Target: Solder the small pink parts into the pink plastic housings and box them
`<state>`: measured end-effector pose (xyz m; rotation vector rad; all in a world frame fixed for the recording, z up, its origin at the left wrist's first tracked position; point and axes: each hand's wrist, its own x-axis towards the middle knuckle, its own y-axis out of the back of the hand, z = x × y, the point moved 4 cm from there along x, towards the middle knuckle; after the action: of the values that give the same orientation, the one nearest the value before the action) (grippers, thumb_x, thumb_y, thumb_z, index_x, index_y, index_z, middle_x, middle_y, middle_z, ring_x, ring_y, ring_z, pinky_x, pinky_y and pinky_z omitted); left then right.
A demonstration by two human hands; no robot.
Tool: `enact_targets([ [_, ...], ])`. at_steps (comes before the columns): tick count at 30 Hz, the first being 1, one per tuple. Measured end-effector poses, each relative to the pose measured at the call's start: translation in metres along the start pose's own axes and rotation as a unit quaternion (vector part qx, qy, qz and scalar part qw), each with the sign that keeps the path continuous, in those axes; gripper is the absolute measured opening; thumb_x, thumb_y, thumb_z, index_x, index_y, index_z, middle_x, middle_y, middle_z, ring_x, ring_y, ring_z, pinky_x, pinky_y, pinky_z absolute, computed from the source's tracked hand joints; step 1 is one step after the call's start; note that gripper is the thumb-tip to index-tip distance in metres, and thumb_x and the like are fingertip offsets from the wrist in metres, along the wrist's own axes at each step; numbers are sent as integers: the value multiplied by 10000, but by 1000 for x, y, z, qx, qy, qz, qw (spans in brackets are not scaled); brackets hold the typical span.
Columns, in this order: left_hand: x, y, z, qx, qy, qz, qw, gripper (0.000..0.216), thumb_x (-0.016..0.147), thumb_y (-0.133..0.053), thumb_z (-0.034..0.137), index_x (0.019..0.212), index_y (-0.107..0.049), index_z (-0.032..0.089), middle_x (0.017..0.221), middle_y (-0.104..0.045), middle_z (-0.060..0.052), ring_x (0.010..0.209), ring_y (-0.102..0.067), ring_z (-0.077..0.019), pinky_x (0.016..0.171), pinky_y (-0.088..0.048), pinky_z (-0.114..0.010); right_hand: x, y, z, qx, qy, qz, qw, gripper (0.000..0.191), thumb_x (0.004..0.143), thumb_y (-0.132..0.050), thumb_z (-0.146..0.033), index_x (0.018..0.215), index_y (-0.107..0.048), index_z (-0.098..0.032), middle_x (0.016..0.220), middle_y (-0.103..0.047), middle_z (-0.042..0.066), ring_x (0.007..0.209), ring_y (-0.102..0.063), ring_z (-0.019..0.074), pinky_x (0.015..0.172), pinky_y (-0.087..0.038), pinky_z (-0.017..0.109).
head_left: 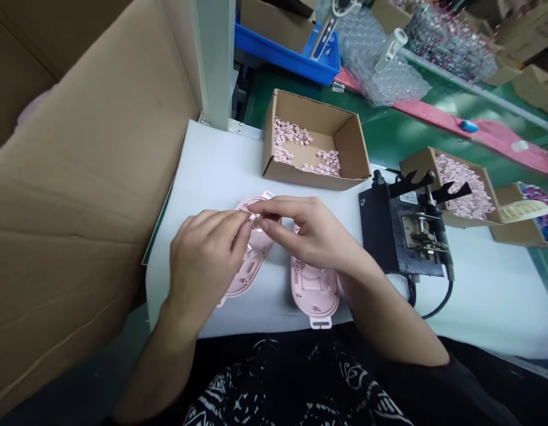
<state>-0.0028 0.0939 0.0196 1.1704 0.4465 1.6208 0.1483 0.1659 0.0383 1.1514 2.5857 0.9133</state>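
Note:
Both hands meet above a pale pink plastic shell half (242, 283), which lies slanted on the white work surface. My left hand (209, 257) pinches a small pale pink plastic part (253, 218) between thumb and fingers. From the other side, my right hand (307, 228) has its thumb and fingertips closed at the same small part. Its exact shape is mostly covered by the fingers. A second pink shell half (316, 290), hollow side up with a slotted tab at its near end, lies under my right wrist and is partly hidden by it.
Beyond my hands stands a cardboard box (318, 127) with small pink parts. To the right sits a black metal fixture (402, 228) with a cable. Another box (463, 186) of pink pieces is behind it. A big cardboard carton (92, 195) borders the left side.

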Motion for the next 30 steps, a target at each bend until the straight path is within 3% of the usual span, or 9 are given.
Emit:
enact_targets([
  [2, -2, 1, 2, 21, -22, 31, 999, 80, 971, -623, 194, 956, -701, 198, 959, -785, -18, 882, -710, -213, 779, -505, -372, -1, 0, -1, 33, -23, -4, 999, 274, 968, -657, -316, 1221, -723, -235, 1180, -754, 14, 1044, -714, 176, 935, -567, 309],
  [5, -3, 0, 5, 37, -54, 41, 997, 68, 954, -639, 181, 960, -704, 204, 956, -785, -14, 854, -707, -214, 729, -482, -376, -1, 0, -1, -15, -20, 10, 1000, 265, 923, -724, -393, 1129, -764, -232, 1053, -785, 13, 892, -731, 174, 831, -573, 306],
  [8, -1, -5, 2, 31, -28, 4, 999, 98, 970, -631, 227, 1025, -706, 197, 1022, -777, -27, 937, -700, -232, 802, -508, -386, 1, -1, 2, -74, -23, 27, 997, 192, 978, -633, -349, 1046, -777, -241, 943, -790, -8, 778, -718, 147, 727, -536, 280],
  [10, 1, -9, -3, 51, 5, -41, 998, 234, 944, -680, 296, 1149, -688, 181, 1157, -743, -63, 1058, -671, -283, 883, -518, -423, 1, -1, 7, -82, -46, 41, 995, 218, 999, -558, -292, 1075, -753, -232, 909, -782, -12, 739, -706, 137, 698, -517, 274],
  [13, 0, -15, -10, 98, 28, -116, 988, 500, 867, -773, 345, 1301, -621, 149, 1341, -645, -122, 1138, -628, -344, 913, -523, -463, 2, -1, 13, -85, -77, 49, 992, 247, 1006, -514, -273, 1183, -677, -214, 901, -776, 3, 775, -716, 165, 740, -523, 298],
  [16, -1, -17, -13, 103, 37, -153, 982, 520, 868, -774, 333, 1324, -601, 150, 1350, -629, -113, 1126, -629, -325, 921, -526, -428, 5, -5, 17, -96, -79, 22, 992, 214, 1023, -516, -280, 1184, -643, -219, 934, -765, 8, 825, -700, 176, 761, -509, 305],
  [22, -3, -19, -11, 100, 22, -153, 983, 472, 875, -765, 311, 1295, -616, 157, 1284, -661, -85, 1066, -639, -305, 885, -530, -407, 16, -11, 18, -161, 23, 18, 987, 154, 1005, -596, -227, 1052, -742, -210, 972, -756, 6, 874, -636, 162, 847, -471, 304],
  [27, -3, -20, -13, 98, 26, -159, 982, 442, 892, -737, 308, 1290, -629, 152, 1310, -659, -83, 1081, -644, -312, 888, -533, -424, 20, -18, 29, -176, -18, 29, 984, 108, 959, -663, -213, 992, -766, -207, 889, -761, 2, 819, -624, 174, 773, -459, 303],
  [30, -3, -20, -14, 94, 26, -161, 982, 379, 912, -708, 306, 1252, -650, 148, 1335, -653, -90, 1101, -642, -319, 896, -533, -434, 20, -23, 32, -205, -5, 36, 978, 135, 978, -628, -231, 976, -757, -193, 898, -722, 35, 852, -599, 193, 796, -449, 325],
])
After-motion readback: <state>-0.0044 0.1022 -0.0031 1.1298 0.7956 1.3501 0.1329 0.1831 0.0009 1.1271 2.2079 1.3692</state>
